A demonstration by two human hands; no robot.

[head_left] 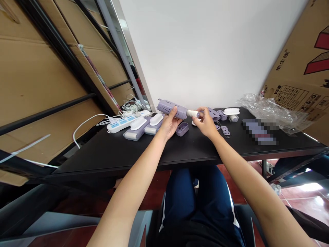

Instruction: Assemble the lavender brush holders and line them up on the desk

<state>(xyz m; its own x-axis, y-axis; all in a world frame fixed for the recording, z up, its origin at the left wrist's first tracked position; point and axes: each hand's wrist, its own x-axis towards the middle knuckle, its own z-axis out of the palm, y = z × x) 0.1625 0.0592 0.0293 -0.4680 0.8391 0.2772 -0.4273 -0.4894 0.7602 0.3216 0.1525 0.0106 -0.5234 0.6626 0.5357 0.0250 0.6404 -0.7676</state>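
My left hand [170, 122] is closed around a long purple plastic housing [167, 107] with rows of small holes, held tilted above the table. Between the fingers of my right hand [205, 122] is a white roller [192, 113], lined up with the housing's right end. Whether the roller reaches inside the housing cannot be made out. Just below my hands, a small purple open box-like part [182, 129] rests on the table. Beyond my right hand lie more purple plastic parts [214, 114] and a small purple plate with openings [225, 130].
Two purple units with white brushes on top [137, 128] [154, 124] sit at left beside a white power strip [128, 121] with cables. A white brush [231, 111], a clear plastic bag [269, 109] and a pixelated item [259, 131] lie at right on the black table [102, 154].
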